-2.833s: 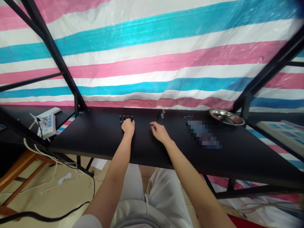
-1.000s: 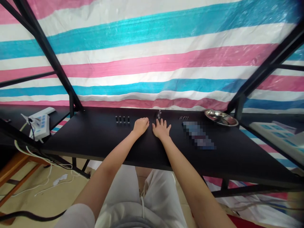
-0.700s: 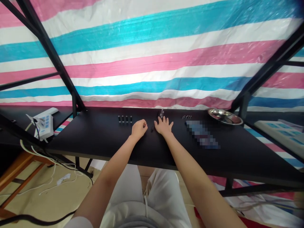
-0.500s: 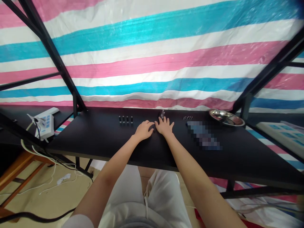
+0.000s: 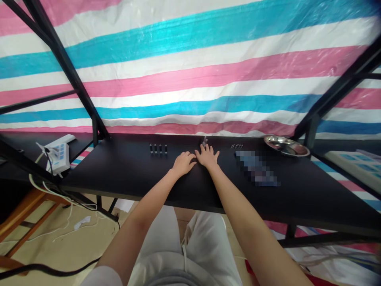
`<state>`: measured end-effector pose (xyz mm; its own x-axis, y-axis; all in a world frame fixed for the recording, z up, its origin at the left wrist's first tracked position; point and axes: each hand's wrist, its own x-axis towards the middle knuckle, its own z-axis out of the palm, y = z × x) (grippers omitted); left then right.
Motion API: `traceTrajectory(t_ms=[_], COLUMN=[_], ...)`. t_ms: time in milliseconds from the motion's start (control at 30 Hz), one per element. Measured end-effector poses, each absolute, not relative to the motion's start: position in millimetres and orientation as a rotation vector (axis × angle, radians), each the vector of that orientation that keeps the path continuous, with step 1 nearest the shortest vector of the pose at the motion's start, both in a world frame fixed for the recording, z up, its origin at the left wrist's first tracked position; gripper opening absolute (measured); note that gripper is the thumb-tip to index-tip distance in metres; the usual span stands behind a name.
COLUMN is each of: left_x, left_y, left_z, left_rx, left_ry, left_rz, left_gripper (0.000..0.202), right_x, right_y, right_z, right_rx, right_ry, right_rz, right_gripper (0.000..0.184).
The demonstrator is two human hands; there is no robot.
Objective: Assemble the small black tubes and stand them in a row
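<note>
My left hand (image 5: 182,164) lies palm down at the middle of the black table (image 5: 125,174), its fingers stretched to the right and slightly apart. Just beside it, my right hand (image 5: 207,156) rests with its fingers spread. I see no object held by either one. Right behind the right fingertips is a small cluster of greyish, partly clear pieces (image 5: 204,140), partly covered by the fingers. Left of my hands, several short dark cylinders with pale ends (image 5: 158,149) stand in a row. Several tiny silvery pieces (image 5: 237,146) sit to the right.
A blurred-out, long flat item (image 5: 257,169) lies right of my hands. Behind it is a shiny metal plate (image 5: 287,153) near the back right corner. Black frame posts (image 5: 97,129) rise at both ends. A white power strip (image 5: 59,157) stands at the left; striped sheeting (image 5: 193,83) hangs behind.
A dark patch by my left thumb and fingers no longer shows, and these fingers have shifted slightly. The right hand stays nearly in place; the view has turned slightly.
</note>
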<state>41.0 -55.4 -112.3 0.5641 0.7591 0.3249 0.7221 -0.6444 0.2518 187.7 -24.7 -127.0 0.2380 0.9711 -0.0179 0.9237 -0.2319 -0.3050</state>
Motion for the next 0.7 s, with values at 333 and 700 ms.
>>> traceTrajectory(t_ms=[333, 700], left_x=[30.2, 27.1], left_y=[-51.1, -51.5], left_z=[-118.1, -113.9], left_rx=[2.213, 1.937], left_ry=[1.299, 1.203], left_rz=[1.051, 1.185], left_gripper=[0.028, 0.018], right_x=[182.9, 182.8], right_y=[-39.4, -65.5], right_z=[-127.6, -110.3], right_rx=[-2.224, -1.666], right_ry=[-1.822, -1.598], right_rz=[0.219, 0.171], right_gripper=[0.057, 0.024])
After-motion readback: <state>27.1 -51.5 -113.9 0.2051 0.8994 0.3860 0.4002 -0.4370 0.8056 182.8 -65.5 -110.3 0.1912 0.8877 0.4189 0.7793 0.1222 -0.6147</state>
